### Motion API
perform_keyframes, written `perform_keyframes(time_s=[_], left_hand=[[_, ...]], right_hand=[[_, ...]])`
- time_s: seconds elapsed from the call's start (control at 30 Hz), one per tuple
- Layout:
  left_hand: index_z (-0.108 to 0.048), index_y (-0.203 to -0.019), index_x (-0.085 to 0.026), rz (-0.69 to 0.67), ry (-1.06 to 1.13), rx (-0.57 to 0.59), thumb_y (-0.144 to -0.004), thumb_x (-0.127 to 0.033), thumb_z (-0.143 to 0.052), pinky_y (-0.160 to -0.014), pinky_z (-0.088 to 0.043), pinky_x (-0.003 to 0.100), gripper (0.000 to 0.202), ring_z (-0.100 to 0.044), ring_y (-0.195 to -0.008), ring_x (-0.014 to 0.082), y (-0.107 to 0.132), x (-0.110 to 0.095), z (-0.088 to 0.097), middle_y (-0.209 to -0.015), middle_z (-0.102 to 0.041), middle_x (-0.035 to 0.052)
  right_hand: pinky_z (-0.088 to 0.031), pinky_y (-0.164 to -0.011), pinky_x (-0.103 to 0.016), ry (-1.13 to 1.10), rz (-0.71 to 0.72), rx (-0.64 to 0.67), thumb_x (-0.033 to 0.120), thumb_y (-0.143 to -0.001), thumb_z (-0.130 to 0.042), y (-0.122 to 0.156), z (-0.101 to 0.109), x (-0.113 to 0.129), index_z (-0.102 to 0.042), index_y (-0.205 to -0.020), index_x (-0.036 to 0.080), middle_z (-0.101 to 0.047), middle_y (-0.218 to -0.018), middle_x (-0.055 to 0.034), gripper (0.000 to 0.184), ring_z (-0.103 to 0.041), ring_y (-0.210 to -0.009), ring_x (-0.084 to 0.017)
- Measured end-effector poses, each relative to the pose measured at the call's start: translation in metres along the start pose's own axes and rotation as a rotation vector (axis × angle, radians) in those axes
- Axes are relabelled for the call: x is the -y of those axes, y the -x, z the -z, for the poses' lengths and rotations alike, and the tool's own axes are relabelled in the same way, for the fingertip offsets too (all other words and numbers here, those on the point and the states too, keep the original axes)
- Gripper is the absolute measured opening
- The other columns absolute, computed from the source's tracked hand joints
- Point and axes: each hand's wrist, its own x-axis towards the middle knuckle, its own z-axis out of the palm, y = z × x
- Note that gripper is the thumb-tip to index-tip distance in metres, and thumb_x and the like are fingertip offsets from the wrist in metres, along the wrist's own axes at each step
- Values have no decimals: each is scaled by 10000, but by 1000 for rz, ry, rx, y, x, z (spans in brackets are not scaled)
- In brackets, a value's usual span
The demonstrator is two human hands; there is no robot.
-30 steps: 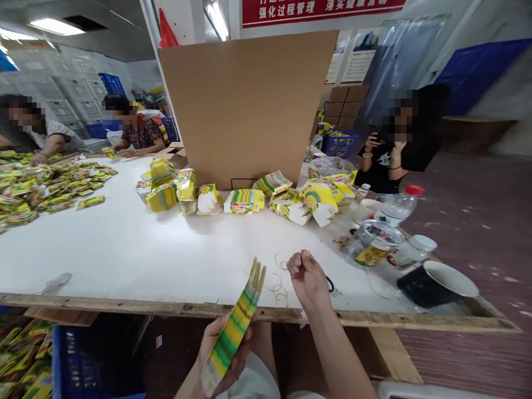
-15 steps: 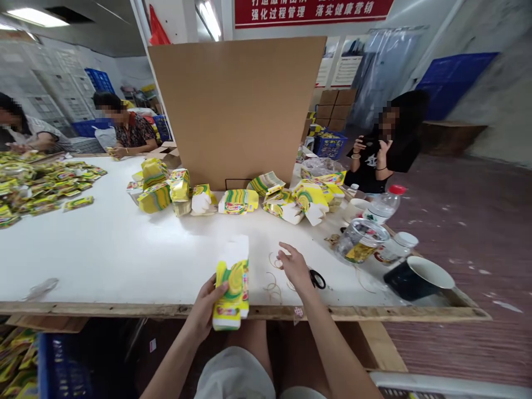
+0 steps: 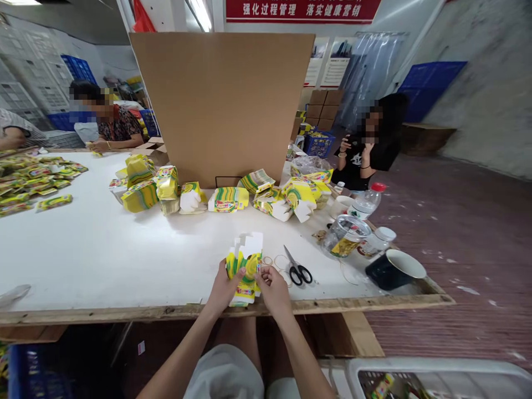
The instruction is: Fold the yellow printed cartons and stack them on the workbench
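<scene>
My left hand (image 3: 225, 285) grips yellow-and-green printed cartons (image 3: 250, 265), flattened, with white flaps standing up at the far end. The thumb lies across their printed face. At their right edge is my right hand (image 3: 273, 285), its fingers curled and pinched against the cardboard. Whether a thin band is also between those fingers I cannot make out. Several thin rubber bands (image 3: 268, 260) lie on the table just beyond my right hand. Black-handled scissors (image 3: 300, 274) rest to the right of it, blades pointing away.
More printed cartons (image 3: 228, 199) line the back of the table before a tall cardboard sheet (image 3: 220, 105). A clear jar (image 3: 346, 235), a bottle (image 3: 366, 204) and a dark mug (image 3: 394, 270) stand at right. Small packets (image 3: 37, 177) are heaped at left. Other people sit around.
My right hand has come left from above the rubber bands to the cartons' edge, uncovering the scissors. The cartons in my left hand have moved slightly right and up. The view has shifted.
</scene>
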Motion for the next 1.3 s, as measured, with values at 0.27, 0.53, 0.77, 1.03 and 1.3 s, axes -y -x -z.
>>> perform_keyframes(time_s=[0.27, 0.53, 0.77, 1.03, 1.3], left_hand=[[-414, -1328, -124, -89, -121, 17, -772, -467, -693, -980, -451, 398, 710, -593, -1169, 311, -6, 2, -10, -1287, -596, 199], [-421, -1358, -136, -144, -239, -84, -745, -344, -705, -1144, -243, 456, 707, -343, -1377, 353, -3, 5, -16, -1407, -460, 216], [-560, -1254, -165, -164, -268, -149, -703, -369, -736, -1100, -290, 513, 614, -349, -1340, 372, 13, -16, 4, -1389, -470, 186], [-710, -990, -177, 35, 283, 275, -800, -397, -716, -851, -509, 304, 291, -669, -932, 224, 53, -44, 3, -1012, -748, 81], [-748, -1013, -174, 146, 467, 446, -717, -374, -799, -1014, -457, 383, 361, -609, -1162, 316, 74, -35, -11, -1099, -742, 119]], right_hand=[[-512, -659, -342, -21, 12, -48, 383, -745, -605, -4, 2, -5, -621, -789, 240, -719, -751, -36, 150, -665, -675, -225], [-485, -624, -326, -50, -21, -57, 367, -711, -644, -6, -1, -3, -642, -752, 249, -716, -693, -17, 125, -651, -646, -222], [-511, -665, -341, -187, -45, -91, 464, -708, -676, 5, 10, 9, -652, -744, 207, -712, -734, -52, 260, -630, -661, -212], [-560, -690, -352, -448, -105, -24, 497, -714, -741, 53, 22, 27, -640, -884, 208, -749, -798, -68, 350, -690, -737, -226], [-540, -781, -382, -497, -147, 17, 483, -715, -765, 77, 27, 32, -730, -930, 192, -747, -910, -102, 363, -675, -863, -263]])
